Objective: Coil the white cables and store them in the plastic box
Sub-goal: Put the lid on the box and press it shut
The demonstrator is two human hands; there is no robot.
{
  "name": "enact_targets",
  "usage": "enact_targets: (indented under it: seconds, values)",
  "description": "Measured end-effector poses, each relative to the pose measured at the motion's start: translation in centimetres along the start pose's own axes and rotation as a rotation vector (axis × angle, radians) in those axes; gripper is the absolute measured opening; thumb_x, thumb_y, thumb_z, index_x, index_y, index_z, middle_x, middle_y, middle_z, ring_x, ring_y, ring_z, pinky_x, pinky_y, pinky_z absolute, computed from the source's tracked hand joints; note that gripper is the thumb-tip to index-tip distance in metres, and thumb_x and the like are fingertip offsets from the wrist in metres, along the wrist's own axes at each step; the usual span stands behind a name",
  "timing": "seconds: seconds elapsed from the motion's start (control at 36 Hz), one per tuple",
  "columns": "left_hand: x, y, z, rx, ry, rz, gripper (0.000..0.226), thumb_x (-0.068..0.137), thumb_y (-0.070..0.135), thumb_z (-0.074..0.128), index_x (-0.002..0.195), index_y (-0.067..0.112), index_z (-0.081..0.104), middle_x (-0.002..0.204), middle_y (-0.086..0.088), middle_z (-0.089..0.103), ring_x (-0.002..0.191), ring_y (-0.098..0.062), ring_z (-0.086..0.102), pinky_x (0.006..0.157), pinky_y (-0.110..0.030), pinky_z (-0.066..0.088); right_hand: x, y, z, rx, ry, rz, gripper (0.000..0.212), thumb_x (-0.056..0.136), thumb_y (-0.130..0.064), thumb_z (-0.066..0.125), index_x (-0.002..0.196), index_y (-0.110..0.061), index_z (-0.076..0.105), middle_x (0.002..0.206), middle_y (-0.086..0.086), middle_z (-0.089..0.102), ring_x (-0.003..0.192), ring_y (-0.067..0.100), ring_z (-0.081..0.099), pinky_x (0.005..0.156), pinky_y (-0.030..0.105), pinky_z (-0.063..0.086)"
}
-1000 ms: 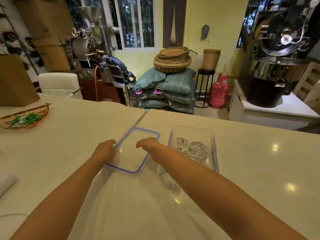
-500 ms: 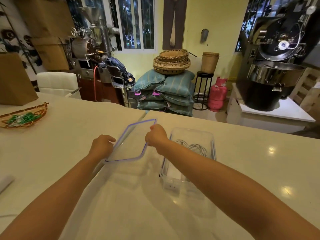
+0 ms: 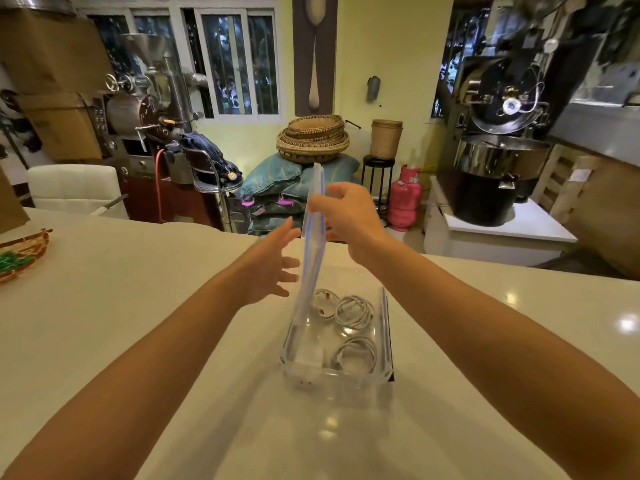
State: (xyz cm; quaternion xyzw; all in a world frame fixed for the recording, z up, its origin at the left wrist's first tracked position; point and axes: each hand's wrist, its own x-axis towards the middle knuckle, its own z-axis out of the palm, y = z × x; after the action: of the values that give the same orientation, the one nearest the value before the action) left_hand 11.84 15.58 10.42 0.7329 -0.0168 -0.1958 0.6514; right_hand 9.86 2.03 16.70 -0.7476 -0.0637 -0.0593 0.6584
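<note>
A clear plastic lid with a blue seal is held nearly upright above the left edge of the clear rectangular plastic box, pinched near its top by the right hand. The left hand is kept just beside the lid, fingers spread wide, gripping nothing. Three coiled white cables are seen inside the box on the pale glossy counter.

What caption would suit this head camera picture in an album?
Right hand holds the clear lid upright over the plastic box of coiled white cables; left hand open beside it.
</note>
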Motion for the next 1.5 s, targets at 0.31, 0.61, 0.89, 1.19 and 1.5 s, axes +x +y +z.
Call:
enact_targets:
  seconds: [0.31,0.61,0.89,1.19,1.5]
  values:
    - [0.0,5.5,5.1,-0.175,-0.281,0.201,0.033,0.080,0.045,0.048,0.088,0.020,0.068,0.073,0.002,0.071,0.068,-0.013,0.065,0.057,-0.025,0.055,-3.1,0.9,-2.7,-0.232,0.085,-0.241,0.029,0.067,-0.007,0.067,0.096,-0.008,0.061,0.084,0.003,0.066,0.079,0.011,0.062,0.067,0.025,0.052]
    - [1.3,3.1,4.8,-0.195,-0.008,0.203,0.017,0.092,0.011,0.041,0.099,0.005,0.055,0.078,-0.009,0.071,0.065,-0.019,0.071,0.049,-0.024,0.055,-1.0,4.2,-6.3,-0.381,0.085,-0.168,0.047,0.077,-0.024,0.066,0.119,-0.007,0.054,0.123,0.013,0.055,0.110,0.021,0.048,0.089,0.030,0.035]
    - [1.7,0.6,3.4,-0.160,0.192,0.167,0.016,0.092,0.004,0.040,0.083,0.000,0.053,0.085,-0.011,0.056,0.054,-0.015,0.069,0.058,-0.025,0.058,0.1,10.4,-8.4,-0.057,0.000,0.268,0.050,0.091,-0.033,0.046,0.133,-0.009,0.034,0.143,0.011,0.038,0.125,0.024,0.040,0.100,0.036,0.032]
    - [2.5,-4.1,3.3,0.219,0.461,0.031,0.025,0.092,0.013,0.041,0.069,0.019,0.047,0.076,0.003,0.047,0.086,-0.021,0.045,0.076,-0.031,0.034,-0.5,12.8,-4.7,0.172,0.046,0.371,0.048,0.086,-0.010,0.052,0.130,-0.004,0.037,0.136,0.017,0.045,0.124,0.032,0.044,0.101,0.045,0.041]
    - [2.5,-5.4,4.4,0.225,0.411,0.007,0.031,0.093,0.020,0.042,0.063,0.028,0.046,0.071,0.006,0.050,0.062,-0.007,0.045,0.050,-0.021,0.034,-1.4,15.0,-4.2,-0.034,0.066,0.355,0.057,0.081,-0.013,0.057,0.132,-0.007,0.031,0.132,0.012,0.043,0.114,0.027,0.048,0.084,0.030,0.042]
